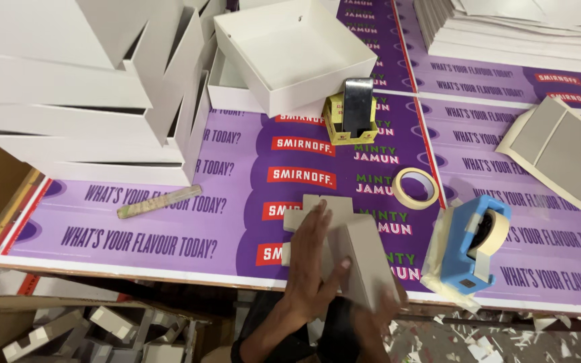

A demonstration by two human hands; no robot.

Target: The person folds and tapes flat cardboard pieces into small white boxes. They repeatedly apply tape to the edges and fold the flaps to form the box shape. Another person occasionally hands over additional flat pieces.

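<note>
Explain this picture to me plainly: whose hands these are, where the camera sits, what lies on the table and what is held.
There is one picture, taken by a camera worn on a person's head, looking down at their own two bare hands.

The left hand presses flat on a grey cardboard box blank, partly folded up. The right hand is blurred; it grips the blank's raised side near the table edge.

The purple printed table cover also carries a blue tape dispenser, a loose roll of cream masking tape, a flat ruler-like strip, a dark phone standing in a small yellow box, and stacks of finished white boxes.
</note>
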